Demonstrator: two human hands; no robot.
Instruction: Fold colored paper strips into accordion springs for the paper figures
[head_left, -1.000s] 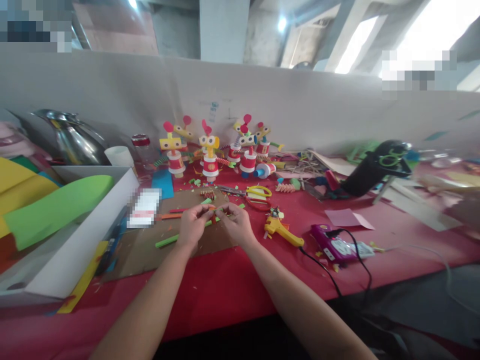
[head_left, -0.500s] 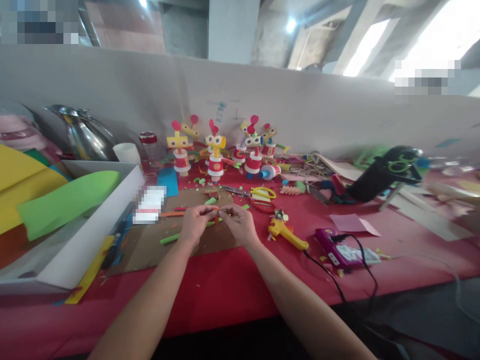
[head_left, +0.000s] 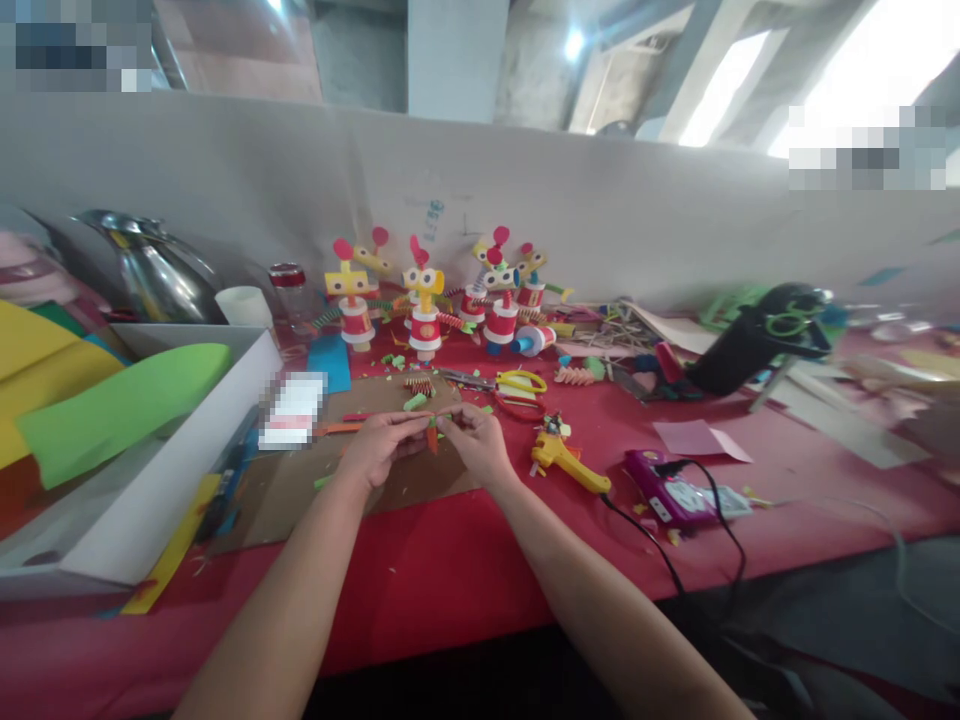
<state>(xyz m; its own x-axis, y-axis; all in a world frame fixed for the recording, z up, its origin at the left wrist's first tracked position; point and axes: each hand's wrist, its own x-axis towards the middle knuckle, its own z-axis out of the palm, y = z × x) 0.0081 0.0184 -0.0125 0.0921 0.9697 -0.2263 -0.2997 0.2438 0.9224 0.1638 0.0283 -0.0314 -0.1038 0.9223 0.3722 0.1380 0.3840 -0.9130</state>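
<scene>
My left hand [head_left: 381,446] and my right hand [head_left: 478,440] meet above a brown cardboard sheet [head_left: 277,500]. Between their fingertips is a small folded piece of orange and green paper strips [head_left: 433,437], its orange end hanging down. Both hands pinch it. Just behind the fingers lie a green folded strip [head_left: 415,401] and a striped folded strip [head_left: 420,386]. An orange strip [head_left: 339,428] lies left of my left hand. Scissors with yellow and red handles [head_left: 521,382] rest behind my right hand.
A yellow glue gun [head_left: 571,466] and a purple power strip [head_left: 667,490] with cords lie right. Several paper-cup figures [head_left: 425,328] stand behind. A white box [head_left: 176,450] is left, a black holder [head_left: 750,350] at the right rear.
The fingers of my left hand have stretched further over the strips, and the green strip beneath that hand is now mostly covered. The whole view has shifted slightly.
</scene>
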